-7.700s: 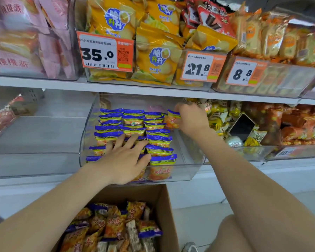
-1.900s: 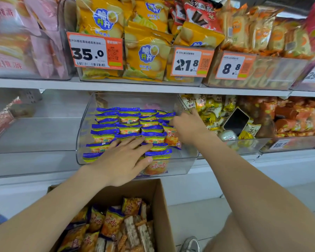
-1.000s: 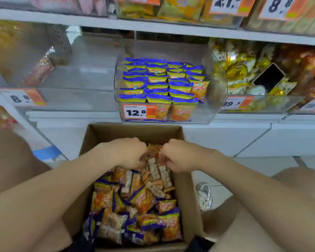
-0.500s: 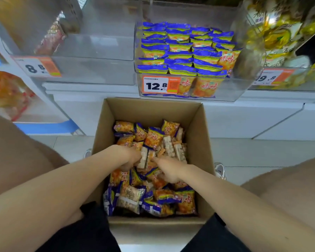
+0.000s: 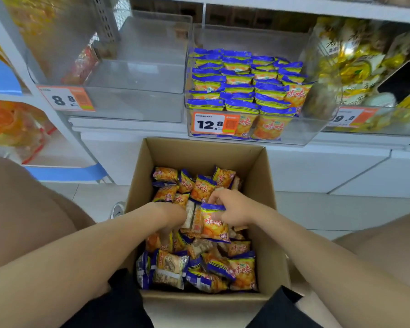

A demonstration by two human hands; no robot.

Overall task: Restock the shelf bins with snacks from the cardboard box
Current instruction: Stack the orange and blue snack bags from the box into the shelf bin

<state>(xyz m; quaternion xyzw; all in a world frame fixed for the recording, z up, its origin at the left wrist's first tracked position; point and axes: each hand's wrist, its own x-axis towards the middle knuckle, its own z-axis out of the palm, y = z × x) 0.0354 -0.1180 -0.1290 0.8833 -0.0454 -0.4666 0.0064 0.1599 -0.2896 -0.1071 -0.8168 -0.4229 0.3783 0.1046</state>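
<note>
An open cardboard box stands on the floor between my knees, filled with several orange-and-blue snack packets. My right hand pinches one packet by its blue top edge, lifted a little above the pile. My left hand is down in the pile beside it, fingers buried among packets, so its grasp is hidden. Above the box, a clear shelf bin with a 12.8 price tag holds neat rows of the same packets.
A clear bin with an 8.8 tag sits left of the stocked one. Right of it, a bin of yellow-wrapped sweets holds a dark phone. My bare knees flank the box; a shoe shows at its left.
Both hands left the shelf bin and went down into the box. My right hand has since picked up one packet by its top; the left dug deeper into the pile.
</note>
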